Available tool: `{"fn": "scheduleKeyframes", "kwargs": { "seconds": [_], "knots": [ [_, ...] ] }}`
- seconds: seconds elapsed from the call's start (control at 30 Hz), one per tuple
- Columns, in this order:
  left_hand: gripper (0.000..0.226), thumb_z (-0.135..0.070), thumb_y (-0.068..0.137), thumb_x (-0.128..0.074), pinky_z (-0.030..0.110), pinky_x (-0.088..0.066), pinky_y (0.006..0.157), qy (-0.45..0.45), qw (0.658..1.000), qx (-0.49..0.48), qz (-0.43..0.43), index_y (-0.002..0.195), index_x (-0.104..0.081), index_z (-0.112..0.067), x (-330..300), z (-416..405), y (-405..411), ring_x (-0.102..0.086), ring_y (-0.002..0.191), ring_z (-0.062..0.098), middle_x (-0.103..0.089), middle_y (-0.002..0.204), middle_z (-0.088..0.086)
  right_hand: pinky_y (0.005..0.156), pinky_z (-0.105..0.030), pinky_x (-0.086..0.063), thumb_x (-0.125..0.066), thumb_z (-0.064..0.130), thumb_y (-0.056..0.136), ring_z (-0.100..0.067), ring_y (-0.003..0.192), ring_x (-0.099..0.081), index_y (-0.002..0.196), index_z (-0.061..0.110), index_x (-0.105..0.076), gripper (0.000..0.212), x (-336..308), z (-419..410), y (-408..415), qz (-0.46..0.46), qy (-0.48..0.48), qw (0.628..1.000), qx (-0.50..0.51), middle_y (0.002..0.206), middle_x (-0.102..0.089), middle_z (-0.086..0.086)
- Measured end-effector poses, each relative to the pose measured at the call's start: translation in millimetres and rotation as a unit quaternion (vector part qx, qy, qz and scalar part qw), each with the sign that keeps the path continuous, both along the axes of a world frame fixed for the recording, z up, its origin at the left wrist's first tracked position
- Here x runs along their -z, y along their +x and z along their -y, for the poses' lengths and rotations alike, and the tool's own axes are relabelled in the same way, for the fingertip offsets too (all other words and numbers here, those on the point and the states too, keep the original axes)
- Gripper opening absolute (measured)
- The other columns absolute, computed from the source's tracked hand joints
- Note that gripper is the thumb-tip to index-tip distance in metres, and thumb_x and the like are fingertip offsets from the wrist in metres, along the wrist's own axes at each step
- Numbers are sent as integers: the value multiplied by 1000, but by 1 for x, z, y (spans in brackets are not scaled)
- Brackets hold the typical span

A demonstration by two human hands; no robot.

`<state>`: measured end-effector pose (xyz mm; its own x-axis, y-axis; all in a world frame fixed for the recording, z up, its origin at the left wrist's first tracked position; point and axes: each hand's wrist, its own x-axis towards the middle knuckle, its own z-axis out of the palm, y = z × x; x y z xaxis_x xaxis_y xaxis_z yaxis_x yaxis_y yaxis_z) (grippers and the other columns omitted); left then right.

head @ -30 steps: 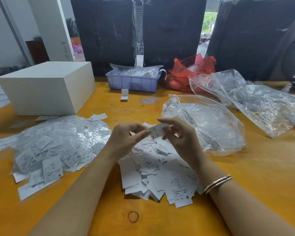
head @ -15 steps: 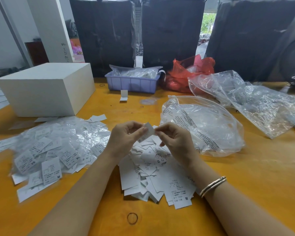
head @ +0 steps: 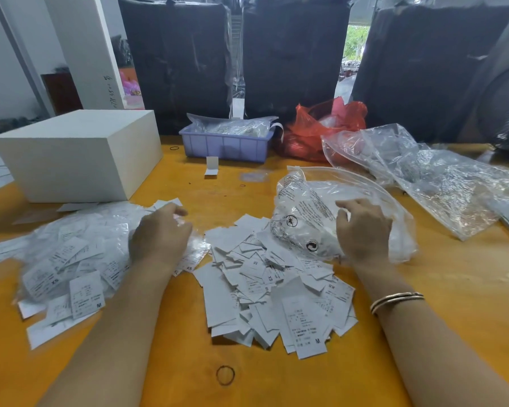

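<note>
My left hand (head: 159, 236) hovers over the right edge of a heap of labels sealed in small clear packets (head: 71, 259). Its curled, blurred fingers pinch one such packet. My right hand (head: 362, 230), a bangle on its wrist, reaches with bent fingers into a large clear printed bag (head: 306, 212); the fingertips are hidden. Between my hands lies a pile of loose white size labels (head: 271, 289) marked XS, S, M and XL.
A white box (head: 77, 154) stands at the back left on the orange table (head: 453, 289). Behind are a lilac bin (head: 227, 145), a red plastic bag (head: 321, 127) and crumpled clear bags (head: 438, 183). A rubber band (head: 225, 375) lies near me.
My hands, which held one label together above the loose pile, have parted. The left went left to the packet heap, the right went right to the large clear bag.
</note>
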<state>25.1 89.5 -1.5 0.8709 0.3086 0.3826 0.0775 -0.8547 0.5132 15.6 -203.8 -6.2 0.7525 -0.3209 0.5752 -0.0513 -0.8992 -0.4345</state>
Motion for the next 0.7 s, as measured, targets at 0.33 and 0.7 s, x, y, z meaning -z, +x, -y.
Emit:
{"fn": "scheduleKeyframes", "kwargs": {
  "seconds": [0.33, 0.7],
  "knots": [
    [18, -24, 87, -64, 40, -38, 83, 110, 984, 97, 102, 103, -70, -19, 3, 20, -6, -53, 104, 29, -65, 107, 8, 87, -35, -32, -51, 22, 90, -25, 102, -53, 98, 23, -71, 22, 7, 6, 6, -155, -63, 985, 42, 105, -62, -2],
    [10, -13, 85, -68, 34, -44, 83, -2, 908, 413, 74, 93, -72, -16, 17, 67, -21, -50, 93, 15, -65, 91, -3, 78, -31, -16, -49, 27, 89, -21, 118, -45, 113, 30, -66, 30, 17, 16, 25, -172, 161, 972, -3, 103, -68, -1]
  ]
}}
